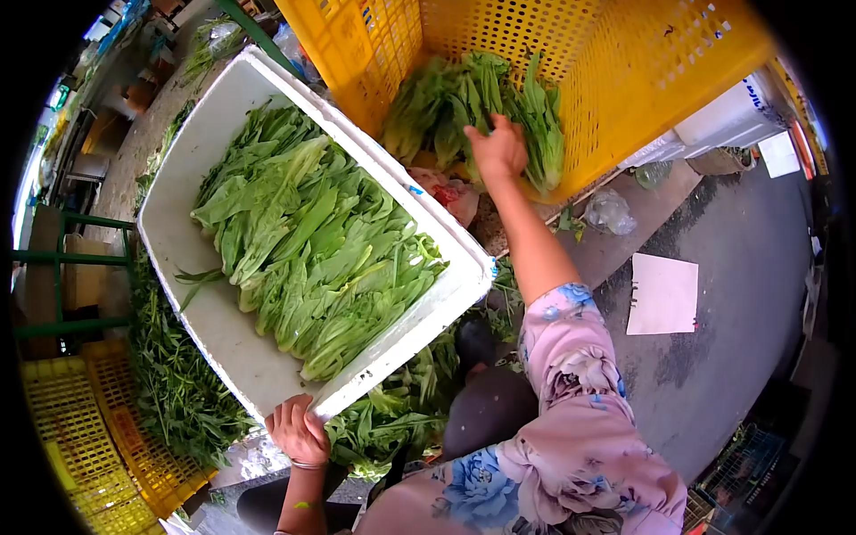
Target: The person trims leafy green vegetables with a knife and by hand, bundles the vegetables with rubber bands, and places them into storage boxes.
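Note:
My left hand (299,432) is closed on the near corner rim of a white foam box (187,303), which is tilted on the left. Long-leaf lettuce (312,241) lies in the box in overlapping rows, stem ends toward the near side. My right hand (497,152) reaches into a yellow plastic crate (615,107) and touches the lettuce bunches (481,85) there. Its thumb stands apart from the fingers, which are partly hidden. Some leaves left of this hand are blurred.
Loose greens (169,374) lie below and left of the box. More yellow crates (98,437) stand at lower left, beside a green metal frame (62,259). A clear plastic bag (610,211) and a pale sheet (662,294) lie on the floor at right.

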